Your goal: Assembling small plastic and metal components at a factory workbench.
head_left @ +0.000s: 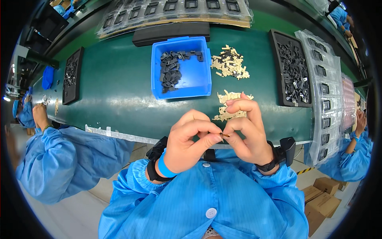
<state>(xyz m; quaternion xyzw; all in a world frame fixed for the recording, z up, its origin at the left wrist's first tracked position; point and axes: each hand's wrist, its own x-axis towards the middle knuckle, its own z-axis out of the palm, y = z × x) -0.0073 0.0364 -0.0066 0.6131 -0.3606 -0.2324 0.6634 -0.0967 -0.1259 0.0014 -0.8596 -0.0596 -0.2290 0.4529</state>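
Near the table's front edge, both hands meet at a small dark piece (225, 135) with a brownish edge, too small to name. My left hand (193, 135) pinches its left side between thumb and forefinger. From the right, the thumb and forefinger of my right hand (247, 129) close on its other side, while the other fingers are raised. Just beyond my right hand lies a pile of cream-coloured strips (227, 113), partly hidden by the fingers. A blue bin (195, 85) with small black plastic parts (170, 71) stands beyond my left hand.
Another pile of cream and black pieces (230, 63) lies right of the bin. Black trays of small parts stand at right (292, 67) and left (71, 77). Clear blister trays (324, 95) line the right side and far edge. Co-workers in blue sit at left (71, 159) and right (354, 153).
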